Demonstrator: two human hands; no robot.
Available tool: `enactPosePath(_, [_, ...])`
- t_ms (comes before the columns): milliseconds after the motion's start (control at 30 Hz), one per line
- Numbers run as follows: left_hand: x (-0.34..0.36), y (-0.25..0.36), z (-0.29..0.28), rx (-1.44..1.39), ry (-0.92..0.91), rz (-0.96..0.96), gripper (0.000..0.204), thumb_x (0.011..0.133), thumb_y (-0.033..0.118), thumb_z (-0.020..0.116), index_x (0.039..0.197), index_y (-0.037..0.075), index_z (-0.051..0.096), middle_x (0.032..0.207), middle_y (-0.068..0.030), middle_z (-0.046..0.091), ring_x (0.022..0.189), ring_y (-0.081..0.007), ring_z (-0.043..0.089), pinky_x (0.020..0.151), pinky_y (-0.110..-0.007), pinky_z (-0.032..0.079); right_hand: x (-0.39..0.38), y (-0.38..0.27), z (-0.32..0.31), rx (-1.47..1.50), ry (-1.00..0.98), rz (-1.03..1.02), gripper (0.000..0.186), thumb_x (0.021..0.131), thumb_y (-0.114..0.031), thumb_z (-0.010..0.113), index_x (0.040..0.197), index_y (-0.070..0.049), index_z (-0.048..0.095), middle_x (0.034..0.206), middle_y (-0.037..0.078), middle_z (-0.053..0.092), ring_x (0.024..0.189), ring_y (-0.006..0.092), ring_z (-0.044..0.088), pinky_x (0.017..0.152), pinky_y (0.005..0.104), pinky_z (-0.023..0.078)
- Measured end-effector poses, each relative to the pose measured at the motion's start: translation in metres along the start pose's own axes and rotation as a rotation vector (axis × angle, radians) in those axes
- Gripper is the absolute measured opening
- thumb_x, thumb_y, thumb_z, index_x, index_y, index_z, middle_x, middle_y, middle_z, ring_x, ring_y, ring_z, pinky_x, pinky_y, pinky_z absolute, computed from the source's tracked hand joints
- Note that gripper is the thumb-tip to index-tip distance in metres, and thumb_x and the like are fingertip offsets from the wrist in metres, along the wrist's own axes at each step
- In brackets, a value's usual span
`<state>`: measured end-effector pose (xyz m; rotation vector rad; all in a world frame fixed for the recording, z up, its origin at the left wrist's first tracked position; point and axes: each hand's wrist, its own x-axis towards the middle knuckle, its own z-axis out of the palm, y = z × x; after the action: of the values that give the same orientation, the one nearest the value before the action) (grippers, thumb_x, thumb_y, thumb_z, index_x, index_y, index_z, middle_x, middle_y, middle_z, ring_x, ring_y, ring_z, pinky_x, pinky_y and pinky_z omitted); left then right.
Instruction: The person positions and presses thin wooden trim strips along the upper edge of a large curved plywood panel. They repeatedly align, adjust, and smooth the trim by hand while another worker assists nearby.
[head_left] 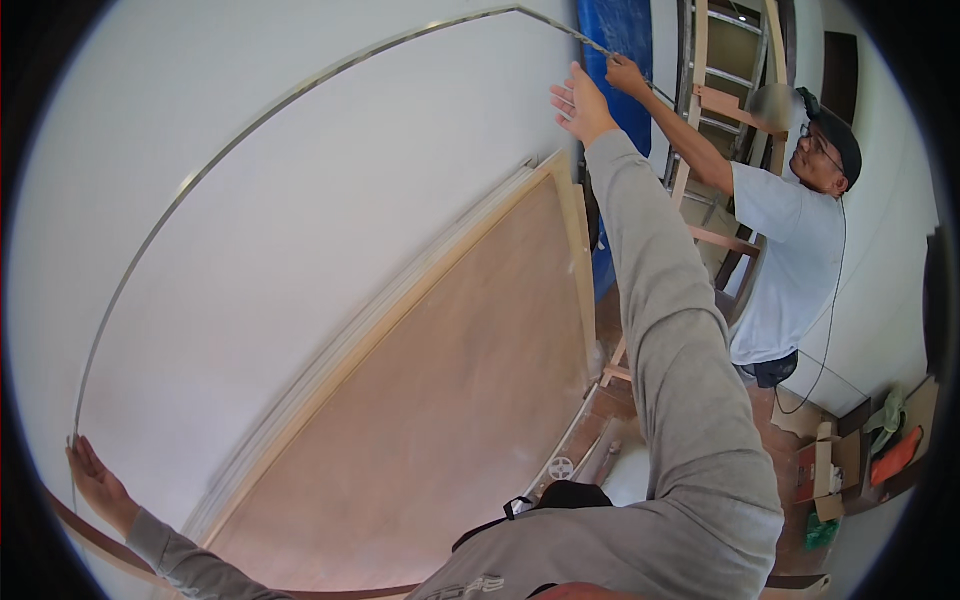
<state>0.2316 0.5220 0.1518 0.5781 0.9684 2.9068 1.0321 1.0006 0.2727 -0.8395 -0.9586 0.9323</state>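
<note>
A long, thin, shiny metal strip (258, 118) runs along the white wall, bending sharply near the top of the view. At the lower left, my left hand (103, 488) pinches the strip near its lower end. My right hand (585, 105) is raised with its fingers apart and holds nothing, just under the strip's upper right stretch. Beyond it, a co-worker's hand (625, 76) grips the strip's other end.
A large brownish panel with a pale wooden frame (560, 215) leans against the wall. To the right stand blue sheeting (625, 35), a ladder (735, 75), wooden frames and the co-worker (790, 240). A cardboard box (825, 465) and an orange item (897, 456) lie lower right.
</note>
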Motion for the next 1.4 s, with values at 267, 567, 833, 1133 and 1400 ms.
enactPosePath(267, [0.015,0.030,-0.005,0.035,-0.018,-0.022,0.042,0.104,0.020,0.062,0.132,-0.010,0.057,0.130,-0.0229,0.065,0.130,-0.0288,0.059,0.114,-0.035,0.048,0.070,-0.046,-0.006,0.168,-0.034,-0.011,0.084,0.097,-0.063,0.056,0.151,-0.001,0.038,0.136,0.013,0.062,0.115,0.0230,0.055,0.097,0.0439,0.038])
enactPosePath(567, [0.067,0.047,-0.045,0.126,-0.108,-0.026,0.036,0.103,0.016,0.063,0.126,-0.011,0.059,0.128,-0.0202,0.066,0.124,-0.0282,0.063,0.113,-0.035,0.050,0.145,-0.076,-0.003,0.355,-0.094,0.003,0.053,0.098,-0.045,0.060,0.134,-0.006,0.053,0.121,0.008,0.070,0.102,0.0186,0.059,0.093,0.0442,0.041])
enactPosePath(833, [0.076,0.075,-0.041,0.216,-0.112,-0.038,0.036,0.104,0.017,0.060,0.129,-0.010,0.058,0.130,-0.0203,0.064,0.123,-0.0269,0.063,0.112,-0.034,0.051,0.167,-0.068,0.012,0.417,-0.163,-0.014,0.017,0.097,-0.023,0.061,0.107,-0.009,0.061,0.098,0.002,0.068,0.091,0.0139,0.059,0.096,0.0409,0.046])
enactPosePath(1133, [0.081,0.118,-0.014,0.289,-0.042,0.037,0.037,0.105,0.018,0.058,0.130,-0.010,0.056,0.131,-0.0206,0.064,0.123,-0.0279,0.063,0.114,-0.035,0.050,0.176,-0.086,0.025,0.423,-0.239,-0.038,0.011,0.097,-0.014,0.061,0.105,-0.007,0.060,0.097,0.006,0.066,0.087,0.0152,0.061,0.100,0.0462,0.053])
enactPosePath(1400, [0.076,0.170,-0.032,0.263,0.011,0.077,0.028,0.103,0.010,0.058,0.123,-0.011,0.058,0.119,-0.0185,0.068,0.112,-0.0267,0.068,0.110,-0.038,0.054,0.150,-0.116,0.036,0.418,-0.291,-0.080,0.013,0.096,-0.013,0.062,0.106,-0.005,0.061,0.094,0.006,0.066,0.080,0.0154,0.061,0.100,0.0477,0.055])
